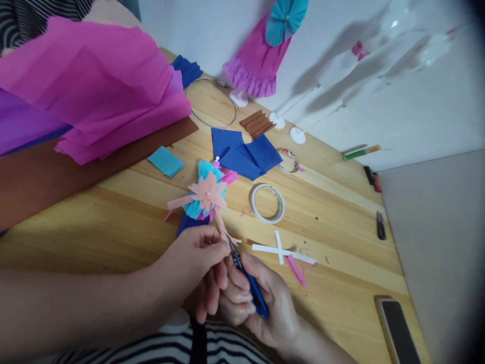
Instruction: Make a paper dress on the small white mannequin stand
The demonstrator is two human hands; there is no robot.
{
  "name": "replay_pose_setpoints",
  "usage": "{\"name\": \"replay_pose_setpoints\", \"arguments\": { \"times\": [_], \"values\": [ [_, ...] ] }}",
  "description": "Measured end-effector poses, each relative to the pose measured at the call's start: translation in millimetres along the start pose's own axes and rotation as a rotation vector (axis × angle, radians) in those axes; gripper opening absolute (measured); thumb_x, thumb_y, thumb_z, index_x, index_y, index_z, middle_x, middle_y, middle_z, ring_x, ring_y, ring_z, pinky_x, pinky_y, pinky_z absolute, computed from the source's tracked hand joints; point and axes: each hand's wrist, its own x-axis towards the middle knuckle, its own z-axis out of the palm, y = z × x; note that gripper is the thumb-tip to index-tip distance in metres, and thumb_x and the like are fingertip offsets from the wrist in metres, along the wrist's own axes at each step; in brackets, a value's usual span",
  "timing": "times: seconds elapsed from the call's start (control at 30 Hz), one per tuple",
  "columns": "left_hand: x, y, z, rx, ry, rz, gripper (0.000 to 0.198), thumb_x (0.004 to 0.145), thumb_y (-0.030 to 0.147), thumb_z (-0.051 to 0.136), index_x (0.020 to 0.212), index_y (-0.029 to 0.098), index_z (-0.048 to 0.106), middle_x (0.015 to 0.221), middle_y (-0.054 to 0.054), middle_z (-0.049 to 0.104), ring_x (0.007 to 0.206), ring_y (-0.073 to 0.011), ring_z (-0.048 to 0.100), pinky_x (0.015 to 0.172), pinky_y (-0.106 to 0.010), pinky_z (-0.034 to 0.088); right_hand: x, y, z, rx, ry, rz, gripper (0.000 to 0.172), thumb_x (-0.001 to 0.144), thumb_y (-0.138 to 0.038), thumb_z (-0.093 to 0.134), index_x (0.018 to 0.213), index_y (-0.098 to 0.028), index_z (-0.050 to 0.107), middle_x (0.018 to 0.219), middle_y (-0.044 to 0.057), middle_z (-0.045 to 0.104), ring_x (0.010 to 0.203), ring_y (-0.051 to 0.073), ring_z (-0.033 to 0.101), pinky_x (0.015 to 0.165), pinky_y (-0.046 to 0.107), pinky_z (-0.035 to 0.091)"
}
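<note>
My right hand [261, 298] grips small scissors [252, 285] with blue handles. Their blades meet the end of a peach paper strip [223, 227]. Thumb and fingers of my left hand [204, 253] are pinched on this strip right beside the blades. The strip hangs from a paper flower [207, 191] with peach petals over pleated turquoise and pink paper and a pearl-like bead at its centre. A second peach strip sticks out to its left. Dark blue paper [191, 225] shows under the flower, partly hidden by my left hand.
Pink crepe paper [113, 81] and brown paper [87, 177] cover the left side. Blue paper pieces [246, 151], a tape roll [267, 203] and white strips [280, 250] lie beyond my hands. A phone [399, 331] and a cutter [381, 226] are at right.
</note>
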Motion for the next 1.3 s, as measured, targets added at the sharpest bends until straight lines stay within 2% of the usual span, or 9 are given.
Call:
{"name": "replay_pose_setpoints", "arguments": {
  "times": [0.33, 0.6, 0.77, 0.87, 0.97, 1.03, 1.13, 1.2, 1.3],
  "values": [
    [0, 2, 2.5, -0.059, -0.01, 0.02, 0.026, 0.078, 0.034, 0.054, 0.061, 0.016, 0.048, 0.043, 0.004, 0.052, 0.025, -0.0089, 0.046, 0.024, -0.017, 0.038, 1, -4, 8, -0.143, 0.146, -0.005, 0.048, 0.074, -0.055, 0.064, 0.056, -0.017, 0.04, 0.05, -0.008, 0.029, 0.041, 0.003, 0.021, 0.043, 0.021, 0.009],
    [0, 1, 0.2, -0.036, -0.02, 0.015, 0.026, 0.075, 0.035, 0.056, 0.06, 0.017, 0.045, 0.04, 0.004, 0.051, 0.024, -0.0097, 0.046, 0.025, -0.018, 0.038, 4, -9, 6, -0.157, 0.126, 0.046, 0.051, 0.072, -0.059, 0.064, 0.057, -0.018, 0.038, 0.05, -0.008, 0.028, 0.042, 0.003, 0.018, 0.043, 0.021, 0.008],
    [0, -2, -0.1, -0.055, -0.014, 0.032, 0.026, 0.075, 0.038, 0.058, 0.066, 0.018, 0.045, 0.044, 0.005, 0.053, 0.027, -0.0108, 0.049, 0.025, -0.019, 0.04, 2, -6, 3, -0.18, 0.134, 0.012, 0.05, 0.074, -0.059, 0.062, 0.058, -0.017, 0.041, 0.051, -0.007, 0.029, 0.043, 0.004, 0.019, 0.043, 0.021, 0.009],
    [0, -2, -0.6, -0.043, -0.022, 0.023, 0.027, 0.076, 0.041, 0.057, 0.067, 0.018, 0.044, 0.046, 0.005, 0.053, 0.027, -0.0107, 0.049, 0.026, -0.019, 0.04, -2, -4, -1, -0.215, 0.133, -0.049, 0.048, 0.077, -0.058, 0.06, 0.059, -0.018, 0.042, 0.052, -0.007, 0.027, 0.044, 0.005, 0.018, 0.042, 0.021, 0.01],
    [0, 0, -0.2, -0.032, -0.029, -0.002, 0.029, 0.077, 0.041, 0.056, 0.065, 0.018, 0.042, 0.044, 0.005, 0.052, 0.026, -0.0094, 0.047, 0.026, -0.018, 0.039, -5, -7, -5, -0.326, 0.154, -0.192, 0.045, 0.079, -0.055, 0.06, 0.061, -0.018, 0.042, 0.054, -0.008, 0.027, 0.046, 0.006, 0.018, 0.043, 0.022, 0.011],
    [-1, 2, 0.8, -0.037, -0.01, -0.013, 0.028, 0.078, 0.039, 0.055, 0.066, 0.018, 0.042, 0.045, 0.005, 0.052, 0.026, -0.0088, 0.046, 0.026, -0.017, 0.039, -6, -13, -6, -0.49, 0.211, -0.342, 0.041, 0.079, -0.053, 0.063, 0.064, -0.019, 0.044, 0.056, -0.007, 0.029, 0.048, 0.007, 0.021, 0.044, 0.022, 0.015],
    [-1, 5, 2.3, -0.051, 0.01, -0.024, 0.023, 0.081, 0.035, 0.052, 0.069, 0.019, 0.042, 0.047, 0.005, 0.054, 0.027, -0.0092, 0.047, 0.026, -0.017, 0.039, 0, -23, -1, -0.805, 0.361, -0.547, 0.032, 0.076, -0.047, 0.069, 0.08, -0.019, 0.054, 0.058, -0.006, 0.037, 0.051, 0.009, 0.027, 0.046, 0.023, 0.021],
    [-1, 5, 3.0, -0.062, 0.004, -0.031, 0.021, 0.083, 0.034, 0.051, 0.071, 0.019, 0.042, 0.047, 0.005, 0.054, 0.027, -0.0096, 0.047, 0.025, -0.017, 0.039, 6, -29, 4, -0.961, 0.42, -0.58, 0.032, 0.074, -0.044, 0.071, 0.086, -0.018, 0.057, 0.058, -0.006, 0.04, 0.051, 0.009, 0.029, 0.046, 0.023, 0.023],
    [-2, 5, 3.7, -0.072, 0.022, -0.02, 0.02, 0.085, 0.033, 0.048, 0.072, 0.019, 0.042, 0.047, 0.005, 0.054, 0.027, -0.0091, 0.047, 0.024, -0.016, 0.037, 16, -36, 11, -1.095, 0.425, -0.56, 0.028, 0.076, -0.042, 0.067, 0.07, -0.018, 0.055, 0.054, -0.006, 0.038, 0.049, 0.009, 0.03, 0.046, 0.024, 0.024]
  ]
}}
